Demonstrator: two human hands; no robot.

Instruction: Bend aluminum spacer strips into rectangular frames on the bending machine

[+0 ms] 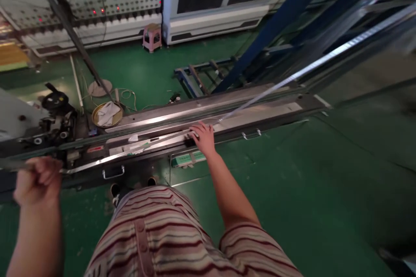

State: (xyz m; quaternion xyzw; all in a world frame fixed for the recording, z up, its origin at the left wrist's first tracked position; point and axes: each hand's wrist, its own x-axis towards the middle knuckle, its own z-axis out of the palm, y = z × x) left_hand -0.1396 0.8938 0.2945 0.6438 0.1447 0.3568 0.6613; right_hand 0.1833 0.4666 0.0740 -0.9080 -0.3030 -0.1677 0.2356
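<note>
A long, thin silver metal strip [112, 157] runs along a low bench [256, 117]. At its left end my left hand [39, 181] is closed in a fist around it, somewhat blurred. My right hand [204, 137] lies over the strip near the middle of the bench, its fingers spread; whether the fingertips press on it cannot be made out. Just right of that hand, a bright silver length [305, 71] slants up toward the upper right. Small white scraps [133, 137] lie on the bench between my hands.
A yellow round tray [107, 114] with white cloth or paper stands at the back left, near a black device [55, 104]. Metal handles [113, 172] stick out of the bench front. Behind are a pink stool [152, 38], blue beams [276, 26] and white machines [211, 26].
</note>
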